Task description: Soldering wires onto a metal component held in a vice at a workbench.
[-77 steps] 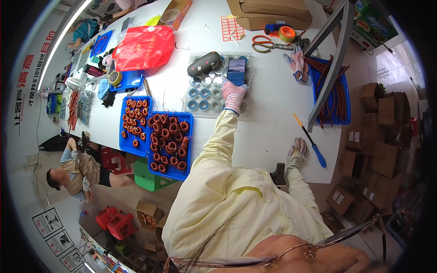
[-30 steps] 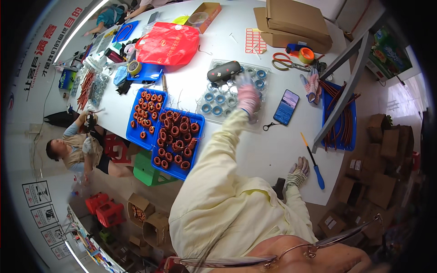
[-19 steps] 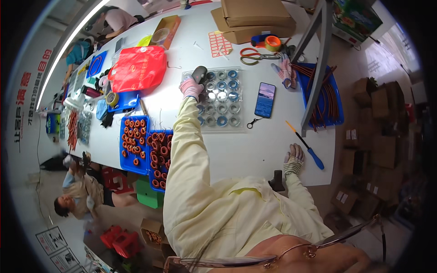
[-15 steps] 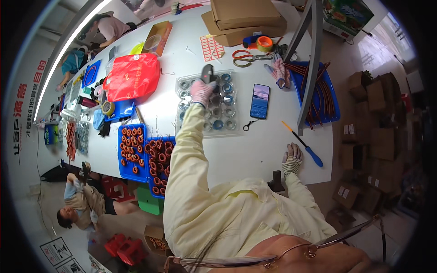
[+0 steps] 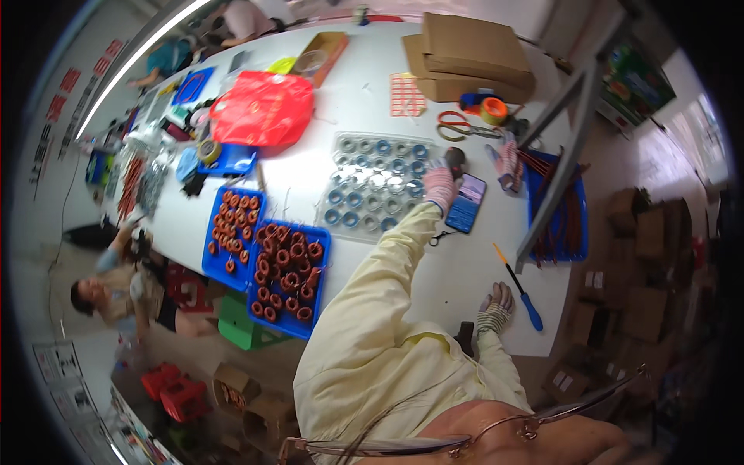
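Observation:
My left hand (image 5: 439, 186), in a pink-and-white striped glove, reaches far forward at the right edge of a clear plastic tray (image 5: 329, 221). It is closed on a dark, rounded handheld tool (image 5: 455, 160), whose exact kind I cannot make out. Round compartments in the tray hold several ring-shaped parts (image 5: 351, 220), some of them blue. Just right of that hand lies a lit phone (image 5: 466, 203). My right hand (image 5: 494, 306), in a striped glove, rests on the table with its fingers spread, beside a screwdriver-like tool with a blue handle (image 5: 531, 311).
Blue trays of copper-coloured wound rings (image 5: 291, 267) stand left. A red bag (image 5: 263, 112) and cardboard (image 5: 477, 58) lie farther back. Scissors (image 5: 465, 128) and orange tape (image 5: 494, 111) sit behind the phone. A grey metal post (image 5: 570, 170) rises by a blue bin (image 5: 577, 252). People work at left.
My left hand has moved right with the dark tool, from over the tray to its right edge near the phone. The whole view has shifted. My right hand stays on the table.

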`<move>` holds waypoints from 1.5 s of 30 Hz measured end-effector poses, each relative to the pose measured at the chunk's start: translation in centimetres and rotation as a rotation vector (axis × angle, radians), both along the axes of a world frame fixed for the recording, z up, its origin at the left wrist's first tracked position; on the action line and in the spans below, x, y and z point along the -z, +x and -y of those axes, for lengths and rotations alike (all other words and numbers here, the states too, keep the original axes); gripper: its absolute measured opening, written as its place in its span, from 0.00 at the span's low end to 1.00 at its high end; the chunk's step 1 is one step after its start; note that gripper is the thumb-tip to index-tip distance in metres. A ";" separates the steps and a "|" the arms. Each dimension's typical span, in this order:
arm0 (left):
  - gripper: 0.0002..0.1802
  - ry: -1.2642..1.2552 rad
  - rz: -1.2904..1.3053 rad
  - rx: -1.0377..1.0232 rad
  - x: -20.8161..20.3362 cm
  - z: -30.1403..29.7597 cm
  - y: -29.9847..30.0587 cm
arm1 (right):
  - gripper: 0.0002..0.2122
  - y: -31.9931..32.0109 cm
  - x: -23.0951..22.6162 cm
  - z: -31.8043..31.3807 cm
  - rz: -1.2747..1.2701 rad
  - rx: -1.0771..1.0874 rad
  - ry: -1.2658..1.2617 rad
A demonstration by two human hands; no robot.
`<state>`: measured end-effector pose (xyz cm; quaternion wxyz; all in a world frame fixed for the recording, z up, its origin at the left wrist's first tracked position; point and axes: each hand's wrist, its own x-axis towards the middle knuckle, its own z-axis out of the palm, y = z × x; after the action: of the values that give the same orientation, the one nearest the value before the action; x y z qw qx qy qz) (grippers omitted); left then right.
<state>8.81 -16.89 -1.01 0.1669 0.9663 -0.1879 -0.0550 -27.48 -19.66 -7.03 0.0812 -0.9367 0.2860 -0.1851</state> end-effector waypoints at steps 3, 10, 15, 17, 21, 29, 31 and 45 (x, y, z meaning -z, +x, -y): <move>0.36 -0.085 0.008 0.001 0.3 -3.3 -2.2 | 0.21 -0.2 0.4 0.0 -0.011 -0.031 -0.002; 0.39 0.074 0.090 0.030 5.1 -11.9 -9.2 | 0.21 -0.5 0.7 -0.1 -0.001 -0.042 -0.019; 0.24 0.081 -0.165 0.039 3.5 -10.9 -6.6 | 0.21 -0.4 1.2 0.0 -0.013 -0.019 -0.026; 0.17 0.038 -0.131 0.051 4.0 -11.3 -5.4 | 0.21 0.0 0.8 0.1 -0.006 -0.048 -0.053; 0.14 -0.081 -0.199 -0.023 -0.4 -11.2 -5.3 | 0.20 -0.5 1.1 0.2 -0.008 -0.030 -0.054; 0.12 -0.277 0.216 -0.126 -9.8 -10.7 -0.1 | 0.22 -0.5 1.3 0.2 -0.019 -0.027 -0.044; 0.12 -0.271 0.292 -0.150 -11.3 -9.9 2.4 | 0.23 -0.5 1.2 0.2 -0.022 -0.034 -0.036; 0.40 -0.223 0.372 -0.058 -3.6 -7.6 17.5 | 0.22 0.5 0.4 0.4 -0.051 -0.062 -0.021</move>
<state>26.36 -9.32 2.63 0.2369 0.9404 -0.1924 0.1502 -27.00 -20.10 -7.39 0.0696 -0.9503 0.2568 -0.1616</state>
